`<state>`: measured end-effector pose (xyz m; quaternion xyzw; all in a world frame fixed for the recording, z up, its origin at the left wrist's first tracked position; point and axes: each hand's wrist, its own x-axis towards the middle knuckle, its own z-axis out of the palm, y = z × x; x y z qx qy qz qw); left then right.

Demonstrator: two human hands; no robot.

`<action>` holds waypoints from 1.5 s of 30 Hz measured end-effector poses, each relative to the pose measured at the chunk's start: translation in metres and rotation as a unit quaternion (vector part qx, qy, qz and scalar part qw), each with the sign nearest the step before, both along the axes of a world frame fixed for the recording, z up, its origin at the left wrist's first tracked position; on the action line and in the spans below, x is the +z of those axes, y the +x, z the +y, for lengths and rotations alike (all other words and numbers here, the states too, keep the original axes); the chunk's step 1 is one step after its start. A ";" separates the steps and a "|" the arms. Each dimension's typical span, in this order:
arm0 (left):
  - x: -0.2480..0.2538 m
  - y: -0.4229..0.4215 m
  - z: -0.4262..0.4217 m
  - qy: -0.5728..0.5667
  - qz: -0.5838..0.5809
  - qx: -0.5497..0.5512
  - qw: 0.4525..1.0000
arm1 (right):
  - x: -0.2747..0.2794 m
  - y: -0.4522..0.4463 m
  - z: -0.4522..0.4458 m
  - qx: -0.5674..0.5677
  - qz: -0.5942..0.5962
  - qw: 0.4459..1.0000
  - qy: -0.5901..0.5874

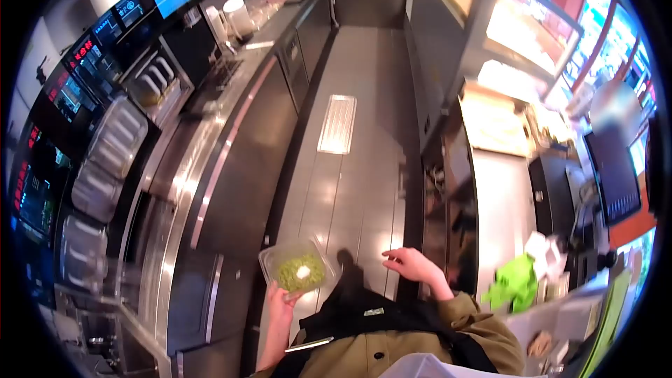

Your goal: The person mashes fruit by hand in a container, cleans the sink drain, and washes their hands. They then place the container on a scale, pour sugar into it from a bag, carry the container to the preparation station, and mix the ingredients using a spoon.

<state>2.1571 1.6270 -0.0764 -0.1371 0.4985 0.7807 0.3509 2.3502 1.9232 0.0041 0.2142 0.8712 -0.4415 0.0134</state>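
Observation:
A clear plastic container holds chopped green food with a white lump on top. My left hand grips its near edge from below left. Over the aisle floor, to the right of the container, my right hand is held in the air with its fingers apart and nothing in it. A gap separates it from the container.
Steel counter with clear lidded bins and screens runs along the left. On the right stand a counter, a green cloth, a monitor and a glass case. A metal drain lies in the aisle floor.

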 end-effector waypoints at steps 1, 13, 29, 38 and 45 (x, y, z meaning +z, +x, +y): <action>0.000 -0.022 0.032 0.010 -0.002 -0.011 1.000 | 0.022 -0.026 0.024 -0.025 -0.006 0.999 -0.034; 0.053 -0.282 0.476 0.028 0.000 -0.184 0.983 | -0.008 -0.183 0.366 -0.322 0.092 0.931 -0.148; 0.077 -0.649 0.761 0.060 0.046 0.043 0.996 | 0.078 -0.725 0.824 -0.009 0.130 0.986 0.108; 0.120 -0.911 0.869 0.150 0.015 0.080 0.985 | 0.113 -1.107 0.919 0.170 0.056 0.968 0.175; 0.099 -1.030 0.900 0.085 0.059 0.162 0.981 | 0.077 -1.399 0.923 0.402 0.072 0.898 0.163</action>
